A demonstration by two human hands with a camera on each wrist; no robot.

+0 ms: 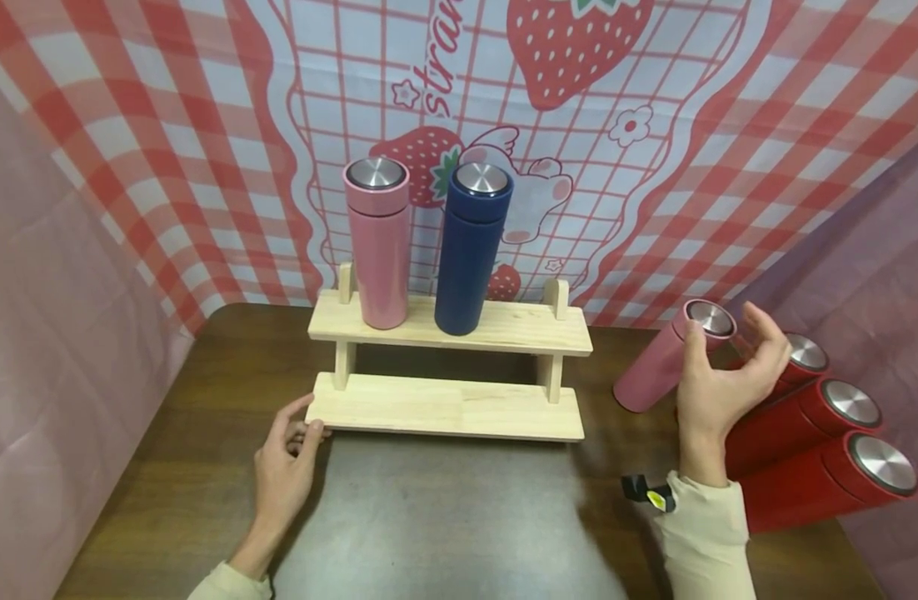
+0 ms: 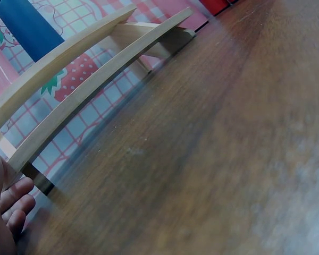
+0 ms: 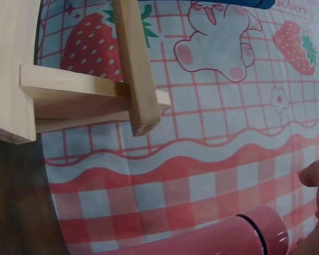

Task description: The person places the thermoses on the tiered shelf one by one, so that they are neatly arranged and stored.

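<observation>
Flanking pink bottle (image 1: 657,365), red bottles (image 1: 800,492) crowd wide right grip (image 1: 724,392); left grip (image 1: 284,467) pinches shelf (image 1: 444,406).

Left hand (image 1: 285,468): gripped the wooden shelf (image 1: 444,406) at its lower left end, with thumb at the near corner and lower fingers curled. Right hand (image 1: 725,393): hung right of the shelf, well apart, with thumb and fingers spread in a wide curve.

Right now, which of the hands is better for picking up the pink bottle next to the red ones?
Probably the right hand: it's at the top of that pink bottle, thumb and fingers spread apart. The left hand is away at the shelf, touching its left end.
</observation>
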